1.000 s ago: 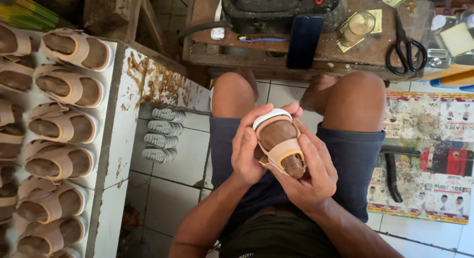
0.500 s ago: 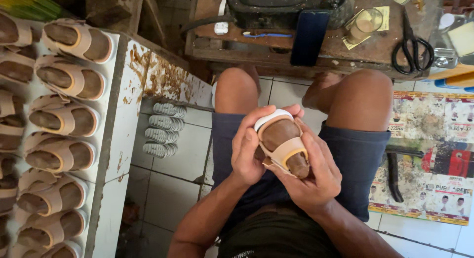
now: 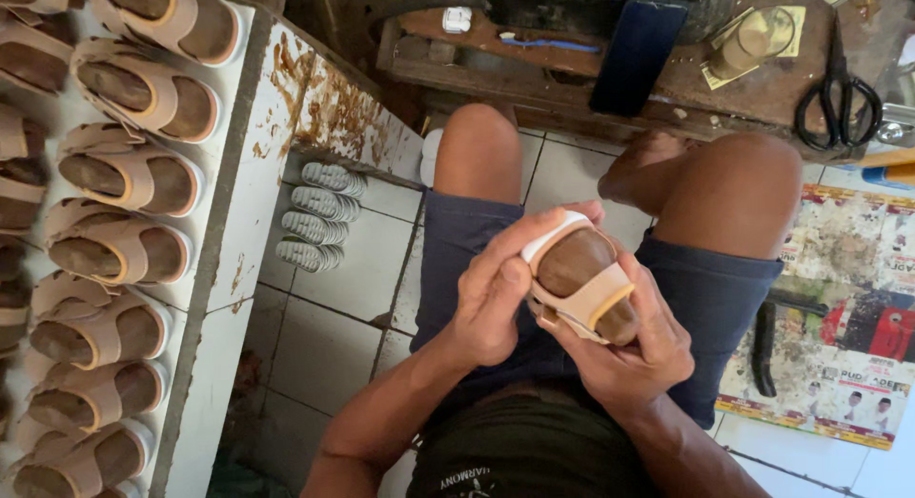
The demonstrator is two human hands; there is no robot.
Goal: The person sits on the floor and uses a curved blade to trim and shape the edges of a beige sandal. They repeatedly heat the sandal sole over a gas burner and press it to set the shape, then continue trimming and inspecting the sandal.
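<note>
— Tiled floor (image 3: 324,355), a white shelf (image 3: 250,136) of finished sandals (image 3: 143,93) on your left. Why hold that one over your lap?

— My left hand (image 3: 491,293) and right hand (image 3: 634,350) grip the sandal (image 3: 581,279) between them, sole outward, steadying its strap.

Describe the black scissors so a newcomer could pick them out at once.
Start at the worn wooden workbench along the top, above the seated person's knees. Near its right end, right of the drinking glass, lie the scissors: black loop handles toward the person, the only cutting tool there.
</note>
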